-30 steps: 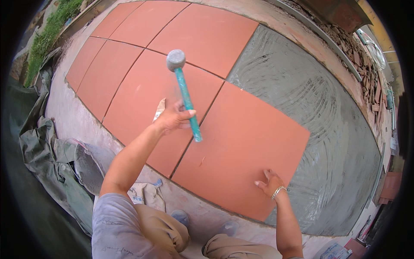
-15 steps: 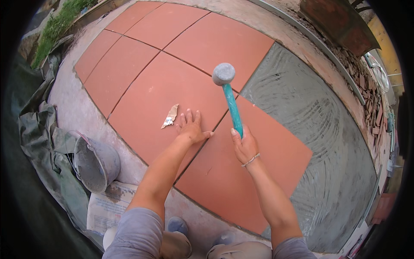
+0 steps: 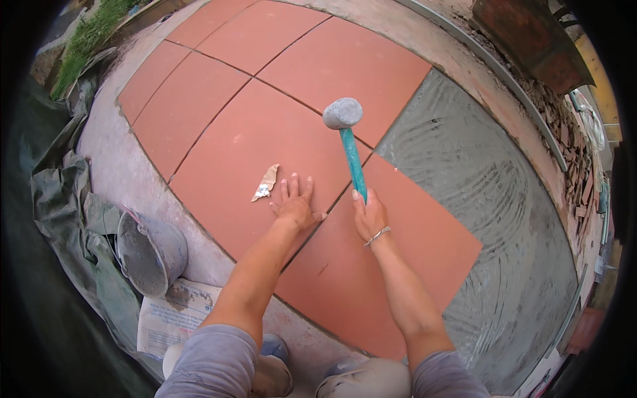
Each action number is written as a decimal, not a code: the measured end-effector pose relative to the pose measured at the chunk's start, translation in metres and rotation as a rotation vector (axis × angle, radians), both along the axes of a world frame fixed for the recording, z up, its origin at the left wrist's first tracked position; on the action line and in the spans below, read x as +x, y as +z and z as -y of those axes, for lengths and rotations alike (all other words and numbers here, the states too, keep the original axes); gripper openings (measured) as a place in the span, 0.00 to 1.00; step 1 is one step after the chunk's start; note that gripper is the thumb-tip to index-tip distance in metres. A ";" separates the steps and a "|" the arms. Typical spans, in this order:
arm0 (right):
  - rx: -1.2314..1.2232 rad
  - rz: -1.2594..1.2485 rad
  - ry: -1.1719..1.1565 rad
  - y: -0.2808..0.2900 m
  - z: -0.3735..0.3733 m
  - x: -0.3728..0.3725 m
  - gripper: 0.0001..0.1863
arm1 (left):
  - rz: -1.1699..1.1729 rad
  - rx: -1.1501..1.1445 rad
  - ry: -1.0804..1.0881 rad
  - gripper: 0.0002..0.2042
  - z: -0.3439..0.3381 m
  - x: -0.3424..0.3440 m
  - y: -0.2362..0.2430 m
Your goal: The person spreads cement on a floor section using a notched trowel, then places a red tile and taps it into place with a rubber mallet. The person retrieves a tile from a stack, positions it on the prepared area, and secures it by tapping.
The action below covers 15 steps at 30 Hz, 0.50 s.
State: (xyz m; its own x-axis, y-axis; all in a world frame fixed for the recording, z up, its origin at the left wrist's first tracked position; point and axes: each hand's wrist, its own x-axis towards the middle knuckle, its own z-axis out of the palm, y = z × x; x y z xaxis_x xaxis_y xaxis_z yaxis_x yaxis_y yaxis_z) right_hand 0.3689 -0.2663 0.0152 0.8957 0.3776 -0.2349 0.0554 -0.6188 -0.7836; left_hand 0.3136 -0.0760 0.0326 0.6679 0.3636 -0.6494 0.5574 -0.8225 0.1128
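My right hand [image 3: 371,217] is closed around the teal handle of a rubber mallet [image 3: 342,114] with a pale grey head, which is over the tiles. Fingers spread, my left hand [image 3: 296,204] lies flat on a large red floor tile [image 3: 219,179], close to the joint with the neighbouring tile. A torn scrap of brown paper [image 3: 267,182] rests on that tile just left of my fingers. Under my right forearm is another red tile [image 3: 345,285], whose right edge borders grey mortar [image 3: 491,172] combed with curved trowel marks.
At the left stands a grey, mortar-smeared bucket [image 3: 156,255], tilted, beside a printed sack [image 3: 166,325]. A dark green tarpaulin [image 3: 73,232] is bunched along that side. Several more red tiles [image 3: 338,60] lie beyond. Broken tile pieces [image 3: 584,179] are heaped at the far right behind a long straight bar [image 3: 491,60].
The mallet and my right hand have shifted slightly left, and the mallet head is tilted differently. My left hand stays flat on the tile. The whole view has shifted a little.
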 end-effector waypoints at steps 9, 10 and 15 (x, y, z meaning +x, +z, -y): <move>-0.144 -0.083 0.062 -0.003 0.007 0.006 0.25 | 0.026 -0.011 0.024 0.54 0.002 0.000 -0.002; -0.100 -0.071 0.071 -0.004 0.009 0.006 0.25 | 0.035 0.002 0.009 0.54 0.002 0.000 -0.002; -0.305 -0.128 0.078 -0.004 0.014 0.007 0.26 | -0.001 0.002 0.006 0.53 0.001 0.002 -0.001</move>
State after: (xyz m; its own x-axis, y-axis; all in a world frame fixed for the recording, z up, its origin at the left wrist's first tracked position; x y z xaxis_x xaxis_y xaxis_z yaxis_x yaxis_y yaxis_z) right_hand 0.3755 -0.2808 0.0108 0.8226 0.3390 -0.4565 0.0252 -0.8238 -0.5663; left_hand 0.3155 -0.0774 0.0315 0.6649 0.3686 -0.6497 0.5623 -0.8195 0.1104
